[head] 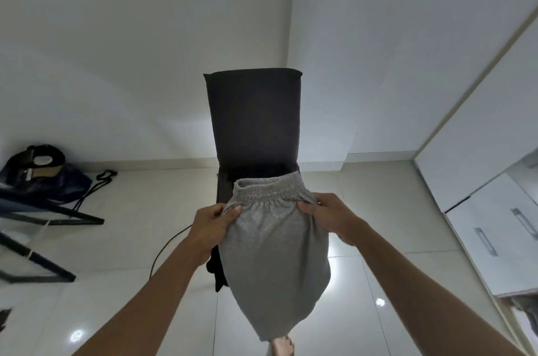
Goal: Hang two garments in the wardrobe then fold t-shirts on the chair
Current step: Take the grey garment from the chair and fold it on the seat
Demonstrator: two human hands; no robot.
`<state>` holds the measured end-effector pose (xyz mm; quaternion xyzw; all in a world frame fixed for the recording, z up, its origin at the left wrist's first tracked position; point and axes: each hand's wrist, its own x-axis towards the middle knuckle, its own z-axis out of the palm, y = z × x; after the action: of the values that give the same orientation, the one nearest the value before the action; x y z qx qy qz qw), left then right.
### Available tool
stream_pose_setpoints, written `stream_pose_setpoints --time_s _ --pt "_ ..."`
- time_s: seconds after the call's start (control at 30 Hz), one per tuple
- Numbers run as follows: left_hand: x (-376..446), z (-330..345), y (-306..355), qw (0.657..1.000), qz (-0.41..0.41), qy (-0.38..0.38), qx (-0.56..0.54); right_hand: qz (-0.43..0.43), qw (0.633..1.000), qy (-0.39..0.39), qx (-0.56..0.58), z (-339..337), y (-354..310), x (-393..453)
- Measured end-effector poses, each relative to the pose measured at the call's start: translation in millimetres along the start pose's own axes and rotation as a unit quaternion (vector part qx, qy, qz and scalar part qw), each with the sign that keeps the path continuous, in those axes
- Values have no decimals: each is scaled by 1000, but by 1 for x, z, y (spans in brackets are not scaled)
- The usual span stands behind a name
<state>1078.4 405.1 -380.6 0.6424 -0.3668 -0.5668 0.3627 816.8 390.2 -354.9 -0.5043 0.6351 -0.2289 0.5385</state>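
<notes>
A grey garment [273, 256] with an elastic ribbed band at its top hangs in front of me. My left hand [211, 223] pinches its left upper edge and my right hand [330, 214] grips its right upper edge, just below the band. The cloth droops down to floor height and hides most of the seat of the dark chair [254, 119], whose tall back stands straight ahead. A piece of black cloth [217, 274] hangs off the seat's front left, partly behind the grey garment.
White wardrobe doors and drawers [495, 169] run along the right. A dark bag [37, 178] and a black metal frame [43, 221] lie on the glossy tiled floor [122, 262] at the left. A black cable [163, 250] trails beside the chair. My bare foot [282, 345] shows at the bottom.
</notes>
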Motion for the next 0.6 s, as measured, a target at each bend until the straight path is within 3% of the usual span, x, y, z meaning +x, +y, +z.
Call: stream_pose_setpoints --time_s 0.27,0.6 --pt "206 39 -29 995 -97 33 5 50 998 -41 1 -14 44 218" --pt "401 60 -91 992 -97 70 32 48 998 11 -30 19 129 421"
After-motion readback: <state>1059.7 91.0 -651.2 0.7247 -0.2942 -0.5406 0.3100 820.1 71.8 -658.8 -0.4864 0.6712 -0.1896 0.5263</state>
